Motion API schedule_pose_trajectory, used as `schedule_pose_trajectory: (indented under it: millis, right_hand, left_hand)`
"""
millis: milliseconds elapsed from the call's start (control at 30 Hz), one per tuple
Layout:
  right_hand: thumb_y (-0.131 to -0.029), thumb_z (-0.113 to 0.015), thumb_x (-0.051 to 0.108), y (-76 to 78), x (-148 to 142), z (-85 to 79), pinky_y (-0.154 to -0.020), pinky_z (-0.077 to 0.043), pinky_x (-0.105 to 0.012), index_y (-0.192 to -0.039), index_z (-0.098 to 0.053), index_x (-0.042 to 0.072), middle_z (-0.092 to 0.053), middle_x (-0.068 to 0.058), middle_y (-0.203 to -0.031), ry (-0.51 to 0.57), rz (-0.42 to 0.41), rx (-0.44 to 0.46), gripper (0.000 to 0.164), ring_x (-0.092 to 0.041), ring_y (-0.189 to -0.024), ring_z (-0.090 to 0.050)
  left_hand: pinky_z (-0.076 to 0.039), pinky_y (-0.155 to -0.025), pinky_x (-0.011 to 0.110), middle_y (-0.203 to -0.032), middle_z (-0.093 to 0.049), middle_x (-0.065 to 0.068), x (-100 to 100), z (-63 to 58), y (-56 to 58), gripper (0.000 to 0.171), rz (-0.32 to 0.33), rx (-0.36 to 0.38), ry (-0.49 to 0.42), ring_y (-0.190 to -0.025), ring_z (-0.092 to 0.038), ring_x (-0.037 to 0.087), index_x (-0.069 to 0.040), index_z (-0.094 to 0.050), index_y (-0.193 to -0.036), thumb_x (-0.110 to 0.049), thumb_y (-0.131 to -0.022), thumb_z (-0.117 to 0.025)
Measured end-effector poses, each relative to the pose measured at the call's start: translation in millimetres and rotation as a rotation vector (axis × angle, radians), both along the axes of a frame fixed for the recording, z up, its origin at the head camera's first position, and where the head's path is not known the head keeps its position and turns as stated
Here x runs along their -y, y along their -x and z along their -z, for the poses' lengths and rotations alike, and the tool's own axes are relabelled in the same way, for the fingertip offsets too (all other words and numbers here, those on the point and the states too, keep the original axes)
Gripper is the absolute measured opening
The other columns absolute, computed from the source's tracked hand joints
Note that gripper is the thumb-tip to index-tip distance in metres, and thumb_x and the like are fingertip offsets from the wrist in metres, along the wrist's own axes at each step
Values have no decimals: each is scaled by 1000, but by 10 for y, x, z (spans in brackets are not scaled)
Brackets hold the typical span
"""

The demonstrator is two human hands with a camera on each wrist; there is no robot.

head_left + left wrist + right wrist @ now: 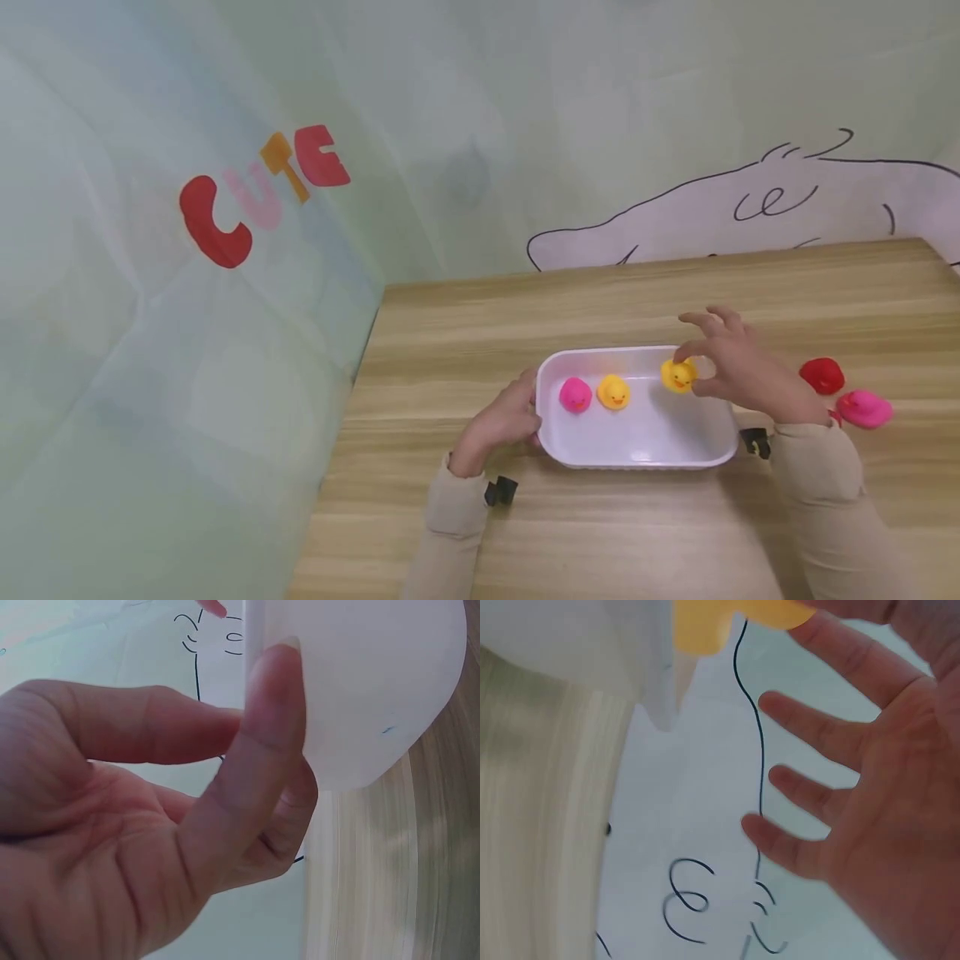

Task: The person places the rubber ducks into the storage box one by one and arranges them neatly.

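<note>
A white rectangular tub [637, 442] stands on the wooden table. Inside it, towards the left end, a pink rubber duck [576, 395] and a yellow rubber duck [614, 392] sit side by side. My left hand [507, 417] grips the tub's left rim, thumb on one side of the wall and fingers on the other in the left wrist view. Over the right part of the tub, my right hand [738, 367] pinches a second yellow rubber duck [678, 377] between thumb and index finger. Its other fingers are spread in the right wrist view.
Right of the tub, a red duck [822, 376] and a pink duck [865, 409] lie on the table [420, 350], with another red bit partly hidden by the right wrist. A painted cloth wall [465, 167] rises behind the table and along its left.
</note>
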State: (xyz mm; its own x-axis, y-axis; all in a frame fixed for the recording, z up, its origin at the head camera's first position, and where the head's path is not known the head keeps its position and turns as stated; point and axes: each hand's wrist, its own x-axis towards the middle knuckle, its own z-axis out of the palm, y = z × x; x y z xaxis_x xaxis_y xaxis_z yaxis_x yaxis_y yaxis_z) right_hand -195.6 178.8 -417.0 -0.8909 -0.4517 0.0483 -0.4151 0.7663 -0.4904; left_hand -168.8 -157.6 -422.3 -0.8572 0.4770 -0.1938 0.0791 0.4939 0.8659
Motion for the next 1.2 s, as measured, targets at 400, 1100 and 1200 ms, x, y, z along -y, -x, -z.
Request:
schedule_pose_trajectory:
  millis: [400, 1100, 1200]
  right_hand:
    - [-70, -85, -1, 98, -60, 145, -100, -22, -86, -95, -78, 23, -48, -28, -142, -73, -123, 41, 35, -60, -134, -23]
    - [-70, -87, -1, 251, 103, 167, -105, -21, -82, -102, -78, 21, -48, -26, -144, -156, -238, -19, 40, -56, -137, -23]
    - [-71, -86, -1, 233, 23, 125, -102, -24, -83, -107, -78, 18, -48, -27, -142, -127, -197, -26, 41, -57, -135, -26]
  left_hand:
    - [-62, -55, 47, -118, -52, 37, -60, 20, -8, 72, 7, 10, -11, -75, -63, 38, 17, -36, -141, 24, -71, -50]
    - [-61, -52, 48, -125, -49, 38, -125, -12, 83, 72, 8, -26, 4, -80, -62, 43, 18, -35, -141, 25, -70, -50]
    - [-61, -53, 49, -126, -48, 39, -108, 0, 103, 75, 14, -23, 0, -75, -62, 42, 17, -34, -142, 25, -69, -50]
